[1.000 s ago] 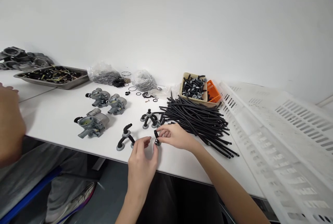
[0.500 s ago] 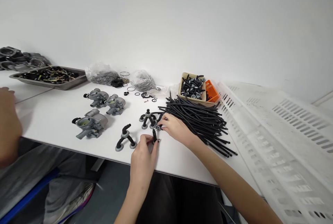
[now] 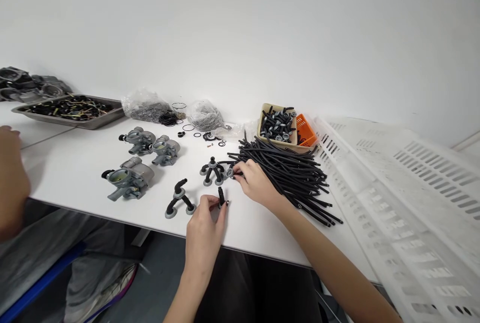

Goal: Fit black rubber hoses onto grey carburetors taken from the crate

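My left hand [image 3: 206, 218] pinches a short black rubber piece [image 3: 221, 195] that stands upright near the table's front edge. My right hand [image 3: 255, 180] has its fingertips closed on a grey-ringed part [image 3: 229, 172], beside a cluster of black pieces with grey rings [image 3: 212, 169]. Left of my left hand stands another such group [image 3: 179, 196], one bent piece on top of others. Long black tubes [image 3: 285, 173] lie in a loose pile just right of and behind my right hand.
Three metal carburetors [image 3: 131, 178] sit to the left. Behind are plastic bags [image 3: 204, 115], small rings, a cream bin [image 3: 265, 113] of short parts and an orange basket [image 3: 306, 130]. A metal tray [image 3: 93, 122] and a person's arm [image 3: 13, 183] are far left; white perforated crates [image 3: 423, 173] stand right.
My right hand has shifted slightly, and the grey-ringed part at its fingertips now shows more of its face. My left hand keeps its pinch.
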`<state>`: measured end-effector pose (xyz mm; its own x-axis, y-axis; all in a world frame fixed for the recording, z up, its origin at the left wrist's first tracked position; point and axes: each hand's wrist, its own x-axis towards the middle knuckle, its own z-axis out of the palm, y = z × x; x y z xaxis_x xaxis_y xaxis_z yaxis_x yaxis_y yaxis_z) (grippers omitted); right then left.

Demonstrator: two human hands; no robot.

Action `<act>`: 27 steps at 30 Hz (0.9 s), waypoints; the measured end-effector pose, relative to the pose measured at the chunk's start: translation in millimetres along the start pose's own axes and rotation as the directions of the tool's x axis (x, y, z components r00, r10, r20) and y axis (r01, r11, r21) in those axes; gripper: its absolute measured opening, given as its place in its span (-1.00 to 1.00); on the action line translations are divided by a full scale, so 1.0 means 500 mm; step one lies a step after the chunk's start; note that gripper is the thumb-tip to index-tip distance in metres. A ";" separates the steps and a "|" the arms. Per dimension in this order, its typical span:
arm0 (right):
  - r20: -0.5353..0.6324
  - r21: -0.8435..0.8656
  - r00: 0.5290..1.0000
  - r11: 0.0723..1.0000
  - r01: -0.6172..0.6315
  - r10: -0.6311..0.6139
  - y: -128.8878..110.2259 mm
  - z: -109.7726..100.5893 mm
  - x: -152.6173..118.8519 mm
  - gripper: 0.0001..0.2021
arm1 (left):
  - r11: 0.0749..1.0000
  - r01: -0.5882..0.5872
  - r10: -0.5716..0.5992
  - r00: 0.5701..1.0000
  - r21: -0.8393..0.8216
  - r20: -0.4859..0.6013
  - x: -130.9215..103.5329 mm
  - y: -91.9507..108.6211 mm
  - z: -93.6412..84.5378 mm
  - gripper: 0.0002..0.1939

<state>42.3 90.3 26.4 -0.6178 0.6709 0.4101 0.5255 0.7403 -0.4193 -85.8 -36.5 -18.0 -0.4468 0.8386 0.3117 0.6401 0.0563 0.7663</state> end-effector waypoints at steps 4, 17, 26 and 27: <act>-0.133 0.414 0.973 0.902 -0.120 0.191 0.000 -0.014 0.009 -0.83 | 1.000 -0.001 0.001 1.000 0.003 0.011 0.002 -0.001 -0.001 -0.83; 0.162 0.720 0.948 0.623 -0.304 0.275 0.013 -0.013 0.013 -0.67 | 1.000 -0.002 0.001 1.000 0.019 0.024 0.004 0.001 0.001 -0.82; 0.037 0.224 0.979 0.953 -0.204 0.200 0.012 0.008 0.000 -0.88 | 0.999 -0.025 0.024 0.999 0.031 0.042 0.005 0.003 -0.005 -0.84; 0.041 0.189 0.981 0.963 -0.192 0.187 0.013 0.011 -0.001 -0.88 | 0.999 -0.026 0.025 0.999 0.034 0.039 0.005 0.002 -0.003 -0.84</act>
<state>42.9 94.6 19.1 -0.5321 0.7952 0.2908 0.5138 0.5763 -0.6356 -87.2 -34.9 -15.7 -0.4061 0.8600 0.3089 0.6724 0.0523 0.7383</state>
